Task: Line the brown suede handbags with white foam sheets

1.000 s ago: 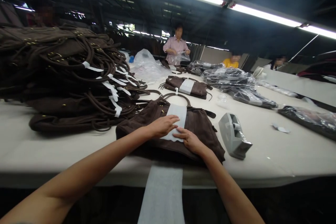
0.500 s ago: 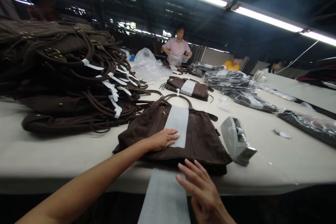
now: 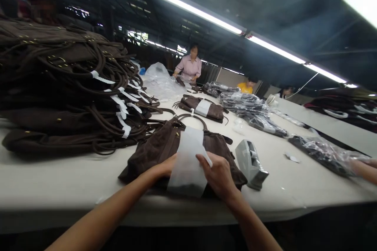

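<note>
A dark brown handbag [image 3: 153,149] lies flat at the table's front edge, its round handles pointing away from me. A white paper strip [image 3: 188,168] runs down the bag's middle and is folded up over its near edge. My right hand [image 3: 219,172] pinches the strip's loose end above the bag. My left hand [image 3: 168,165] rests on the bag under the folded strip, which hides its fingers. Just right of the bag stands a grey tape dispenser [image 3: 250,160].
Brown handbags with white-wrapped handles [image 3: 73,90] are piled high at left. Behind my bag lies another wrapped handbag [image 3: 213,110]. Plastic-bagged bags [image 3: 247,106] sit farther right. A co-worker [image 3: 190,66] stands at the back; another person's arm [image 3: 365,170] reaches in at right.
My right hand has taken hold of the strip's hanging end and brought it up over the bag's near edge. The strip now covers my left hand's fingers. Another person's arm has appeared at right.
</note>
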`<state>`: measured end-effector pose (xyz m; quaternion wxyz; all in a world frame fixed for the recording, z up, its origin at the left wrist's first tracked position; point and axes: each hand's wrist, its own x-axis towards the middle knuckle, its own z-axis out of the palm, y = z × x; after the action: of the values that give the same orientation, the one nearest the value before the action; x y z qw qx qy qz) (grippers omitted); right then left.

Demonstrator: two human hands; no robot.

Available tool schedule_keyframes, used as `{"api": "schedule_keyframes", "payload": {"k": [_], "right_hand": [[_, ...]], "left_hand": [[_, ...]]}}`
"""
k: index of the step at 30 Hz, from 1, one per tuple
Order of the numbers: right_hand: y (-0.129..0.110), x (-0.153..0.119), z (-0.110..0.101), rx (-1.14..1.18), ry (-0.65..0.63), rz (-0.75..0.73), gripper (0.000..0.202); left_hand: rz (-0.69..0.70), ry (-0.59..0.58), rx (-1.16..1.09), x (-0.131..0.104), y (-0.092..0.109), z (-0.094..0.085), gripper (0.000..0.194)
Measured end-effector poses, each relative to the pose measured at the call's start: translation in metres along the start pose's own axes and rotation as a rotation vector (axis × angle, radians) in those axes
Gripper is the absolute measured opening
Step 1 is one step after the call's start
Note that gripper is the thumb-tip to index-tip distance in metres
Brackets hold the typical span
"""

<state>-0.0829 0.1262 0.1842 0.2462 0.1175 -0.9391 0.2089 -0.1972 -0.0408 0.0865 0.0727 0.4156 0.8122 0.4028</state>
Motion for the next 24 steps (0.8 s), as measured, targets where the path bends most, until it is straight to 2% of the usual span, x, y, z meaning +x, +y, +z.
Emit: {"api": "schedule_keyframes", "payload": {"k": [2, 4, 6, 9, 12, 16, 18, 24], "right_hand": [[0.027, 0.026, 0.024, 0.023, -0.112, 0.22, 0.041], [0.05, 0.039, 0.053, 0.14, -0.234, 0.387, 0.041], [0.065, 0.039, 0.08, 0.177, -0.265, 0.45, 0.041], [0.069, 0.028, 0.106, 0.137, -0.223, 0.48, 0.042], [0.062, 0.022, 0.116, 0.009, -0.203, 0.548, 0.042], [0.055, 0.031, 0.121, -0.154, -0.214, 0.664, 0.039], [0.056, 0.035, 0.123, -0.151, -0.195, 0.699, 0.038], [0.061, 0.033, 0.122, -0.079, -0.073, 0.772, 0.031]], "left_hand": [[0.018, 0.008, -0.063, -0.005, 0.005, 0.0, 0.034], [0.01, 0.027, -0.1, -0.007, 0.007, 0.001, 0.036], [-0.031, 0.055, -0.123, -0.007, 0.007, 0.001, 0.035], [-0.162, 0.118, -0.145, -0.002, 0.002, 0.0, 0.032], [-0.309, 0.211, -0.126, 0.004, -0.004, 0.001, 0.041], [-0.399, 0.25, -0.023, 0.012, -0.005, 0.005, 0.019], [-0.444, 0.27, 0.043, 0.015, -0.003, 0.005, 0.013], [-0.579, 0.351, 0.189, 0.015, 0.002, -0.001, 0.025]]}}
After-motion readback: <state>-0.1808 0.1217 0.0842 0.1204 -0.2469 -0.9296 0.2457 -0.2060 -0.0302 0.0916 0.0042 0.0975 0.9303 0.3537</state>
